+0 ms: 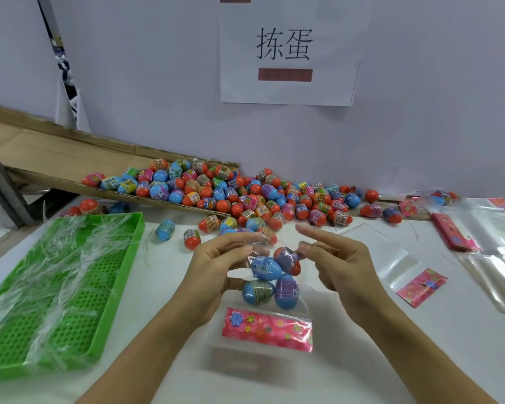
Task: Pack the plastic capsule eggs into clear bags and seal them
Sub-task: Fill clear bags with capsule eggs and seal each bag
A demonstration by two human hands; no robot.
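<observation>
in hand: we hold one clear bag [270, 290] of four eggs, near centre; left hand [216, 269] and right hand [340, 268] fingers pinch its open top.
left: loose eggs [245, 196] heaped far on the counter [420, 360]; empty bags [490, 243] right.

We see both hands, left [216, 266] and right [337, 265], pinching a clear bag [274, 287] holding four capsule eggs [266, 268] above the counter's [362, 360] near edge.

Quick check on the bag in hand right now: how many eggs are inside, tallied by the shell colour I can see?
In the clear bag, pinched at its top by the left hand and right hand:
Blue-shelled eggs: 3
Red-shelled egg: 1
Total: 4
</observation>
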